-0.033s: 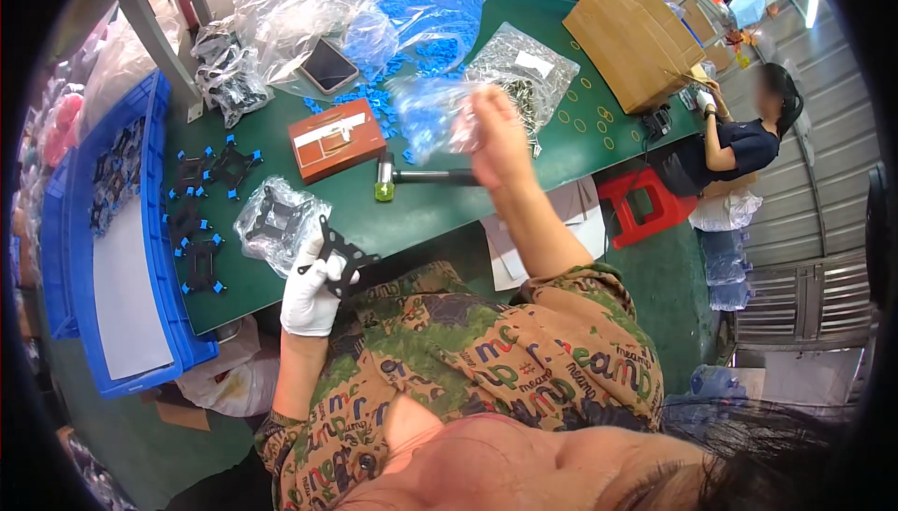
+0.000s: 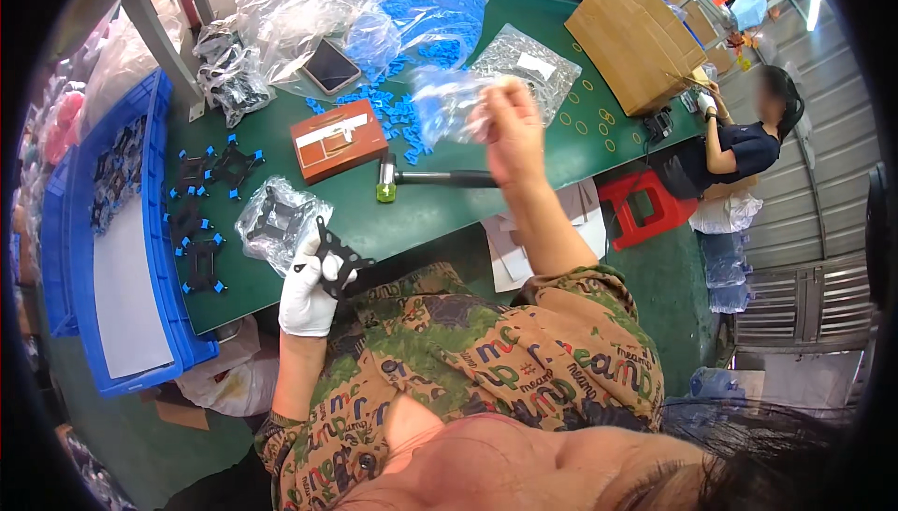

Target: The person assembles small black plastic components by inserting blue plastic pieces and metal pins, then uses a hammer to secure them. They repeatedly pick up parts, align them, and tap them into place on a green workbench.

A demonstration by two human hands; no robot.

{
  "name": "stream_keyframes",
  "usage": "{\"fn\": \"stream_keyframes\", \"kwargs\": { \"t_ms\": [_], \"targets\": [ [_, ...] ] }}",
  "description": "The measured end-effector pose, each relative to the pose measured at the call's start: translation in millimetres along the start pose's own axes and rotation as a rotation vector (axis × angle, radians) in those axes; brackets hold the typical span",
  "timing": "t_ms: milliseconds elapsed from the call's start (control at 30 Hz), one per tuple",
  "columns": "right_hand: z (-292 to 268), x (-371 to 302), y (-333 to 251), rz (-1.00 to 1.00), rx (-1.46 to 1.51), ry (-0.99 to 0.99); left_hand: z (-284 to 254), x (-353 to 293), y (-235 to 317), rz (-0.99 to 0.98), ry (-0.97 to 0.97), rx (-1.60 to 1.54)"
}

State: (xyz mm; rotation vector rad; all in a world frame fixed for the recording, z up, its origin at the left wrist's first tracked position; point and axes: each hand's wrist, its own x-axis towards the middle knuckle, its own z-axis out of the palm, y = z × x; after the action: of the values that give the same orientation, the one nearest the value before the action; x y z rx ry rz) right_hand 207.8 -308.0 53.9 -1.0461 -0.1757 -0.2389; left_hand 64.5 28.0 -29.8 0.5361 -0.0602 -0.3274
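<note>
In my white-gloved left hand (image 2: 308, 294), near the table's front edge, is a black X-shaped bracket plate (image 2: 332, 259), gripped between thumb and fingers. My bare right hand (image 2: 516, 129) pinches a crumpled clear plastic bag (image 2: 444, 104) above the table; it is blurred, and I cannot tell what is in it. Beside the left hand lies another black bracket in a clear bag (image 2: 278, 223). Loose blue clips (image 2: 404, 121) are scattered under and around the held bag. A mallet (image 2: 426, 177) with a green-yellow face lies just below it, its handle end close to my right forearm.
Several black brackets with blue corners (image 2: 201, 265) lie at the left, beside a blue crate (image 2: 178, 324). Behind are a red-brown box (image 2: 339, 140), a phone (image 2: 331, 66), a bag of metal parts (image 2: 541, 62), rubber bands (image 2: 581, 128) and a cardboard carton (image 2: 631, 34). Another person (image 2: 748, 137) works at far right.
My right hand has shifted a little to the right, carrying the plastic bag with it and uncovering more blue clips. The left hand and its bracket plate stay almost in place.
</note>
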Motion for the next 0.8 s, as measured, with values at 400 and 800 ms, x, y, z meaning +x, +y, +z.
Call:
{"fn": "stream_keyframes", "kwargs": {
  "t_ms": [400,800],
  "targets": [
    [57,81,27,-0.756,-1.340,-0.517,2,-4,7,0.110,0.063,-0.140],
    [109,277,224,-0.616,-1.775,-0.637,12,-6,2,0.074,0.040,-0.033]
  ]
}}
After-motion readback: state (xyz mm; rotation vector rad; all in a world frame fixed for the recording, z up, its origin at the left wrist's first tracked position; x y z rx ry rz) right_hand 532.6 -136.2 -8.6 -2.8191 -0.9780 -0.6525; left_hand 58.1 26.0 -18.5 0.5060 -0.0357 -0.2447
